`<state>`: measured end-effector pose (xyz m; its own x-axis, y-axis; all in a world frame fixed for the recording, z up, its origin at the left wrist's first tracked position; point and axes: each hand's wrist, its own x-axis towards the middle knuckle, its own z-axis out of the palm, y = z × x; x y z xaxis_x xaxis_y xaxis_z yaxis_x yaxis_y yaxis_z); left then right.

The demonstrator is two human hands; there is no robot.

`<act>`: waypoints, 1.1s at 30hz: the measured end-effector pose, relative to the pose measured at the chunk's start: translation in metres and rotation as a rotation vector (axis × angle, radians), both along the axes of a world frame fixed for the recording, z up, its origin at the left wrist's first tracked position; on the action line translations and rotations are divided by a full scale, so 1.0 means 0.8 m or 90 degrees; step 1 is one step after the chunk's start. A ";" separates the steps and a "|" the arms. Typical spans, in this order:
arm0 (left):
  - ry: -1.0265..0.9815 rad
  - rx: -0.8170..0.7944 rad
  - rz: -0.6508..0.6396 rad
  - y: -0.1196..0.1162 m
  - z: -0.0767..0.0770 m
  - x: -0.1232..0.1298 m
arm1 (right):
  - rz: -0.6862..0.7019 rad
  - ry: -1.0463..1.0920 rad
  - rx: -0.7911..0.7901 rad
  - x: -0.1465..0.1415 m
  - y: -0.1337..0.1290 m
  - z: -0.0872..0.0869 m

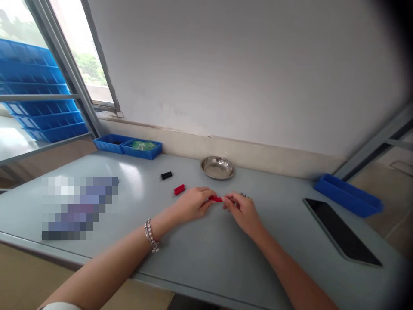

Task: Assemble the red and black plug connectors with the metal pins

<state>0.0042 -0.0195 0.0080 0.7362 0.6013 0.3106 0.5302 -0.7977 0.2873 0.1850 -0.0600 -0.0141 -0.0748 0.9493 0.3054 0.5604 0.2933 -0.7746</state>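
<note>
1. Two bare hands work close together over the near middle of the bench point(180, 269): the left hand point(192, 204) and the right hand point(241, 212).
2. The fingers point(207, 198) of both hands are curled inward and pinch a short red piece point(215, 199) from opposite ends. Only a strip of it shows between them, and I cannot tell whether it touches the bench.
3. A few small metal bits point(244, 195) lie just beyond the right hand, too small to make out.
4. To the left of the hands lie a red cylinder point(179, 189) and, farther left, a black cylinder point(166, 175), well apart from each other.
5. A steel dish point(217, 168) sits beyond the hands, near the far edge.
6. Two blue trays point(111, 143) stand side by side at the far left, one holding something green point(143, 145).
7. At the right are a blue tray point(348, 196) and a dark tablet point(342, 232).
8. A beaded silver bracelet point(151, 234) circles the left wrist.
</note>
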 end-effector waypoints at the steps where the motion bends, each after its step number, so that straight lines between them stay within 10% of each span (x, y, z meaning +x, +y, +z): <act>1: 0.000 -0.001 0.000 0.000 0.000 0.000 | 0.002 -0.015 -0.005 0.000 0.000 0.000; 33: -0.010 0.016 -0.031 0.000 -0.001 0.001 | 0.046 -0.178 0.076 0.006 -0.001 -0.001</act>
<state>0.0047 -0.0196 0.0075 0.7596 0.5562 0.3370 0.4857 -0.8298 0.2749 0.1896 -0.0607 -0.0151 -0.2377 0.8974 0.3718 0.7214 0.4194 -0.5511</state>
